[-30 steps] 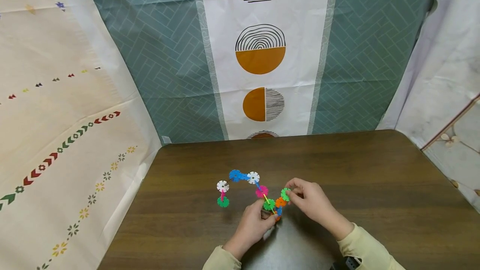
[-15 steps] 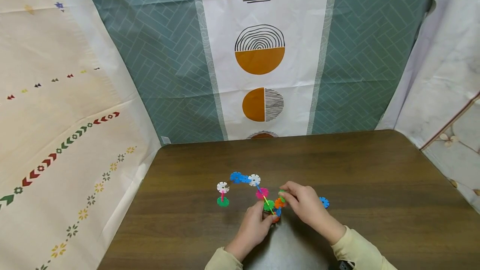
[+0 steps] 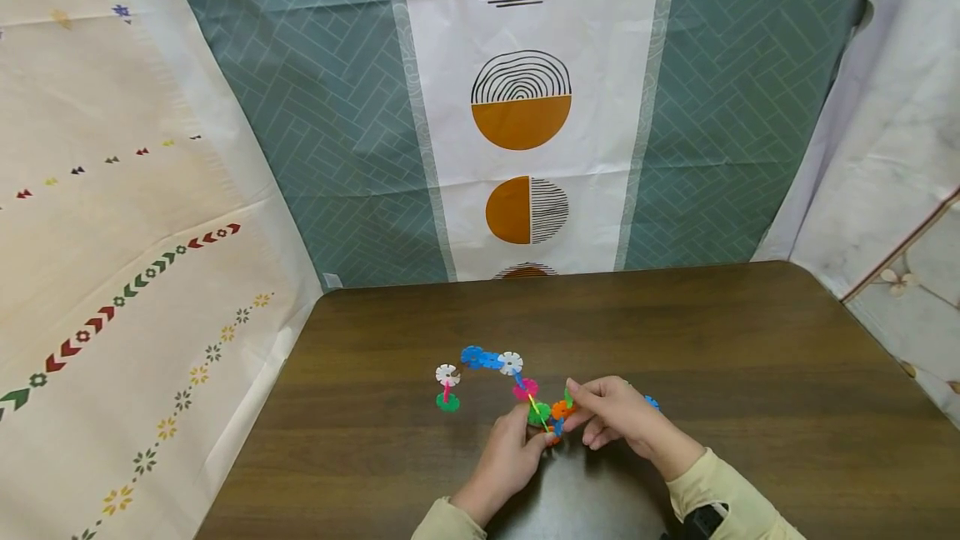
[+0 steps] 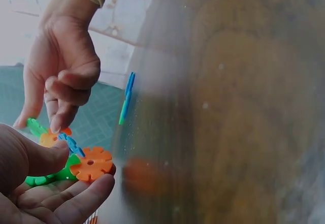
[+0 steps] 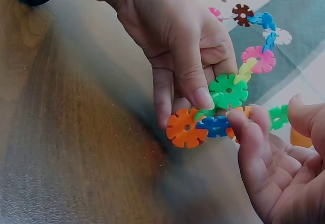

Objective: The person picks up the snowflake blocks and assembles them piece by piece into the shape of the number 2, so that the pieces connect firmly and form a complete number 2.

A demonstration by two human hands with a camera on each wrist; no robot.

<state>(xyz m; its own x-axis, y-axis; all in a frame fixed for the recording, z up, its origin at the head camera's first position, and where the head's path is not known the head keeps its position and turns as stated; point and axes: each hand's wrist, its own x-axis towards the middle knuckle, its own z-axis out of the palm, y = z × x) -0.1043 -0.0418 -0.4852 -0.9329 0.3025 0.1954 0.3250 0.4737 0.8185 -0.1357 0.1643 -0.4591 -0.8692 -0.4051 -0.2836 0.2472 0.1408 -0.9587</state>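
A curved chain of slotted, flower-shaped plastic discs rises over the table in the head view, in blue, white, pink, green and orange. My left hand (image 3: 506, 452) pinches its near end, close to a green disc (image 5: 228, 91); an orange disc (image 4: 91, 164) juts past the fingers in the left wrist view. Two pieces follow from there: a blue disc (image 5: 216, 126) and an orange disc (image 3: 562, 410). My right hand (image 3: 626, 419) has thumb and fingers at the green end disc (image 5: 278, 116), with fingertips touching the orange one beside it.
A loose blue disc (image 3: 652, 402) lies on the brown table (image 3: 720, 340), partly behind my right hand. From the left wrist, a blue-and-green piece (image 4: 127, 97) shows on the table. A patterned cloth (image 3: 367, 190) hangs behind the far edge.
My right hand has turned and lowered slightly at the green end disc, its fingers spreading toward the orange disc. That green disc now shows edge-on. My left hand keeps its grip.
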